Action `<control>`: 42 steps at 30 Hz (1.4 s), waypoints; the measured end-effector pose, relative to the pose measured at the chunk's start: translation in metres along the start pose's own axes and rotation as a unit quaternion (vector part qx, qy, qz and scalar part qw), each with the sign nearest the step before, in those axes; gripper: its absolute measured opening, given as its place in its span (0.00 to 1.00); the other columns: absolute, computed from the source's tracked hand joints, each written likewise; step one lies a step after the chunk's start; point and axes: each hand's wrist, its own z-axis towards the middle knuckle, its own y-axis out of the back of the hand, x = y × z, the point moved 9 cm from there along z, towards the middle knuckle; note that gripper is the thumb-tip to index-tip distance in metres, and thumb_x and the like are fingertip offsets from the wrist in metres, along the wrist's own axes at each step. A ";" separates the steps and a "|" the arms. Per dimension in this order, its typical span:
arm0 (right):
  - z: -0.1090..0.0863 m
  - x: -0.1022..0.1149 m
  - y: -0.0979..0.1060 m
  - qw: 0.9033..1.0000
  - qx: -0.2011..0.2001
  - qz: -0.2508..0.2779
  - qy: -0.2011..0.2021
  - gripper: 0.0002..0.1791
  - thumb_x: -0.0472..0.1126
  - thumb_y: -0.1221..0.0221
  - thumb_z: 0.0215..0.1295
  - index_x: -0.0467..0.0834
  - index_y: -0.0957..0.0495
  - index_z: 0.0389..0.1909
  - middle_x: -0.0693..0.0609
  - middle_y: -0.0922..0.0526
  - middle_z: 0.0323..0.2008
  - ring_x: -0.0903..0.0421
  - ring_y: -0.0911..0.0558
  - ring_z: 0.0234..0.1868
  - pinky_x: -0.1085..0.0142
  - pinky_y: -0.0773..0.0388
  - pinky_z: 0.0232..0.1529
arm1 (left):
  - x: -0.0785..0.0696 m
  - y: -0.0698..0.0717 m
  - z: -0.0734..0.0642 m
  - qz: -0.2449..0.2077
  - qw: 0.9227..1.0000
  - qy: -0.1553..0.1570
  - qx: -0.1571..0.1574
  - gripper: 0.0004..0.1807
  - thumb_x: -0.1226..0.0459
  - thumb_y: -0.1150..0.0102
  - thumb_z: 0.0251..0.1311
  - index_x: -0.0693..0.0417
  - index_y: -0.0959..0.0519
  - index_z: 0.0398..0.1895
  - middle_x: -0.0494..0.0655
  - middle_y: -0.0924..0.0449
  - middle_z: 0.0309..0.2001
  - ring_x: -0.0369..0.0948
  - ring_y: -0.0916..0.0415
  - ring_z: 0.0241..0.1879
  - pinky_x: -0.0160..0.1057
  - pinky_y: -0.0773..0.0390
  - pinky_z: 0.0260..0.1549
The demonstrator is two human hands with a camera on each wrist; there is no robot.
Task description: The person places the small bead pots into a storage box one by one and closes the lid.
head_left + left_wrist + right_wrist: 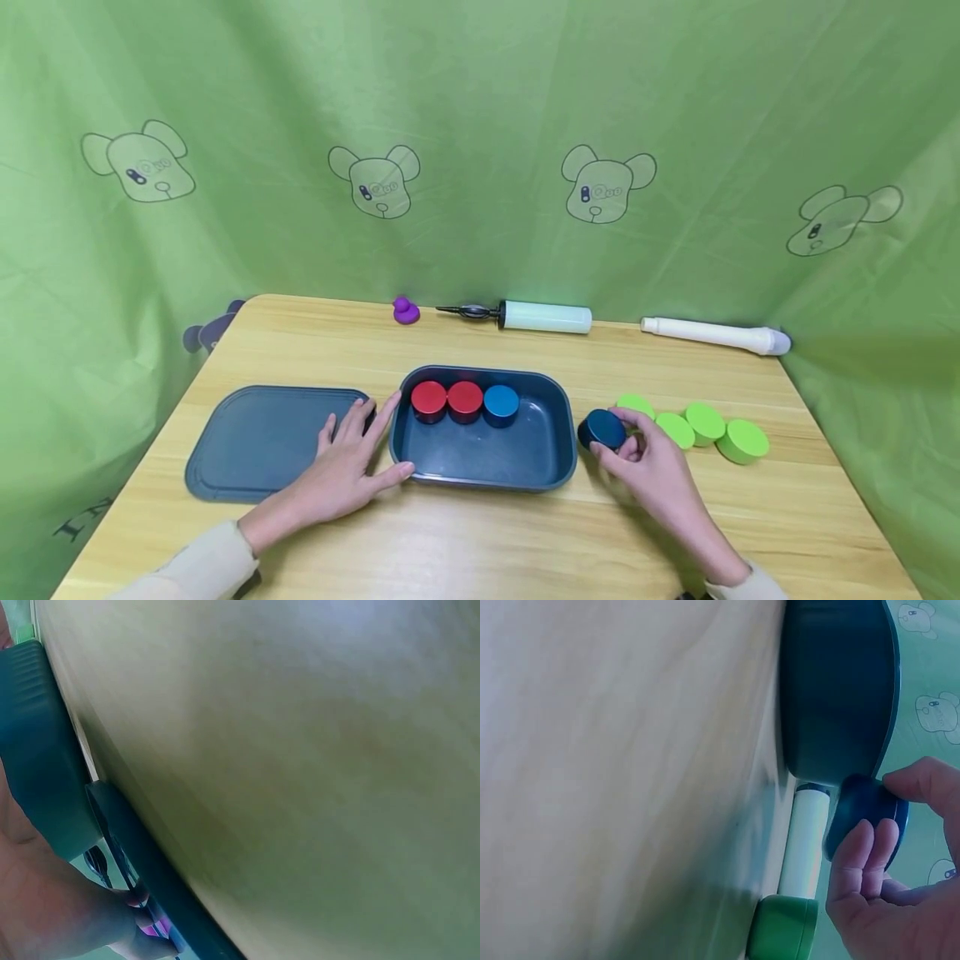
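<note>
My right hand [660, 475] pinches a dark blue round block [602, 428] between thumb and fingers, just outside the right wall of a dark blue-grey box [487, 482]. In the right wrist view this block [859, 802] is held up off the table, tilted. Inside the box, two red round blocks [429, 400] and a blue one [501, 403] stand in a row along the back. With fingers spread, my left hand [341, 479] rests at the box's left edge, its thumb at the front left corner. Its other fingers lie over a flat dark lid [255, 442].
Several light green round blocks [742, 440] stand right of the box, partly behind my right hand. Along the table's back edge lie a purple toy duck [406, 312], a hand pump [546, 317] and a white tube-shaped thing [712, 334]. A green curtain [480, 100] hangs behind.
</note>
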 end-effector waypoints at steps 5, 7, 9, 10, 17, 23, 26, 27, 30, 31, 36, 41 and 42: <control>0.002 0.007 0.006 1.000 -0.027 0.015 0.004 0.34 0.48 0.22 0.66 0.38 0.21 0.67 0.50 0.21 0.29 0.58 0.24 0.30 0.71 0.26 0.32 | -0.002 0.000 0.000 -0.001 1.000 -0.002 0.000 0.53 0.35 0.40 0.74 0.28 0.59 0.92 0.69 0.49 0.84 0.65 0.60 0.85 0.79 0.65 0.73; 0.004 0.011 0.008 0.999 -0.041 0.018 0.010 0.33 0.49 0.21 0.66 0.40 0.20 0.66 0.49 0.21 0.29 0.58 0.23 0.30 0.71 0.26 0.32 | -0.002 0.000 0.000 -0.001 1.000 -0.001 0.000 0.53 0.35 0.40 0.74 0.29 0.59 0.92 0.69 0.49 0.84 0.65 0.60 0.85 0.79 0.65 0.73; 0.005 0.016 0.009 0.998 -0.053 0.018 0.023 0.31 0.48 0.20 0.65 0.40 0.19 0.64 0.48 0.21 0.33 0.57 0.22 0.31 0.72 0.25 0.33 | -0.002 0.000 0.000 -0.002 1.000 -0.001 0.001 0.53 0.35 0.40 0.74 0.29 0.59 0.92 0.69 0.49 0.84 0.65 0.59 0.85 0.79 0.65 0.73; 0.006 0.019 0.009 0.998 -0.059 0.018 0.031 0.31 0.48 0.20 0.64 0.40 0.18 0.63 0.48 0.21 0.35 0.57 0.21 0.32 0.73 0.24 0.33 | -0.002 0.000 0.000 -0.002 1.000 -0.001 0.001 0.53 0.35 0.40 0.74 0.29 0.59 0.92 0.69 0.49 0.84 0.65 0.59 0.85 0.79 0.65 0.73; 0.011 0.035 0.004 0.995 -0.065 0.034 0.070 0.28 0.44 0.20 0.64 0.39 0.17 0.61 0.45 0.24 0.47 0.49 0.19 0.39 0.75 0.22 0.38 | -0.002 -0.001 0.000 -0.003 1.000 -0.001 0.003 0.53 0.35 0.40 0.75 0.28 0.60 0.92 0.69 0.49 0.84 0.65 0.59 0.85 0.79 0.65 0.73; 0.018 0.043 -0.006 0.995 -0.047 0.040 0.078 0.29 0.43 0.19 0.63 0.41 0.17 0.62 0.44 0.25 0.54 0.48 0.21 0.43 0.71 0.21 0.43 | -0.001 -0.001 0.000 0.000 1.000 -0.002 0.002 0.53 0.34 0.41 0.74 0.28 0.60 0.92 0.68 0.48 0.84 0.65 0.59 0.85 0.79 0.65 0.73; 0.022 0.049 -0.013 0.995 -0.030 0.037 0.088 0.28 0.44 0.20 0.64 0.41 0.16 0.61 0.43 0.26 0.59 0.48 0.22 0.49 0.64 0.19 0.49 | -0.001 -0.001 0.000 0.000 1.000 -0.003 0.002 0.53 0.34 0.41 0.74 0.28 0.60 0.92 0.68 0.48 0.84 0.65 0.60 0.85 0.79 0.65 0.73; 0.023 0.050 -0.016 0.995 -0.025 0.034 0.093 0.28 0.45 0.19 0.63 0.41 0.16 0.61 0.42 0.27 0.61 0.48 0.22 0.50 0.61 0.18 0.51 | -0.001 -0.001 0.000 0.000 1.000 -0.003 0.002 0.53 0.34 0.41 0.74 0.28 0.60 0.92 0.68 0.48 0.84 0.65 0.60 0.85 0.79 0.65 0.73; 0.026 0.055 -0.024 0.994 -0.005 0.025 0.105 0.28 0.45 0.19 0.63 0.41 0.16 0.61 0.41 0.28 0.65 0.46 0.22 0.57 0.50 0.19 0.56 | 0.000 -0.001 0.000 -0.001 1.000 -0.003 0.001 0.53 0.35 0.41 0.74 0.28 0.60 0.92 0.68 0.49 0.84 0.64 0.60 0.85 0.79 0.65 0.73; 0.027 0.055 -0.027 0.994 0.002 0.021 0.108 0.29 0.45 0.19 0.63 0.40 0.16 0.61 0.39 0.29 0.66 0.44 0.22 0.59 0.46 0.20 0.57 | 0.000 -0.001 0.000 -0.001 1.000 -0.003 0.001 0.53 0.35 0.40 0.74 0.28 0.60 0.92 0.68 0.49 0.84 0.64 0.60 0.85 0.79 0.65 0.73; 0.032 0.052 -0.043 0.994 0.032 -0.007 0.109 0.30 0.44 0.20 0.63 0.39 0.17 0.63 0.34 0.33 0.71 0.36 0.24 0.65 0.40 0.22 0.61 | -0.001 -0.001 0.000 -0.003 1.000 -0.003 0.002 0.53 0.35 0.40 0.74 0.29 0.60 0.92 0.69 0.49 0.84 0.64 0.60 0.85 0.79 0.65 0.73; 0.037 0.047 -0.056 0.992 0.050 -0.030 0.108 0.30 0.42 0.20 0.63 0.39 0.17 0.64 0.32 0.34 0.73 0.31 0.27 0.69 0.36 0.24 0.64 | -0.002 0.000 0.000 -0.008 1.000 -0.004 0.002 0.53 0.35 0.40 0.74 0.29 0.59 0.92 0.69 0.49 0.84 0.64 0.61 0.85 0.78 0.66 0.73; 0.038 0.046 -0.058 0.992 0.053 -0.032 0.108 0.30 0.42 0.21 0.63 0.38 0.17 0.64 0.31 0.34 0.73 0.31 0.28 0.69 0.35 0.25 0.65 | -0.002 0.000 0.000 -0.008 1.000 -0.003 0.002 0.53 0.34 0.41 0.74 0.29 0.59 0.92 0.69 0.50 0.84 0.64 0.61 0.85 0.78 0.66 0.73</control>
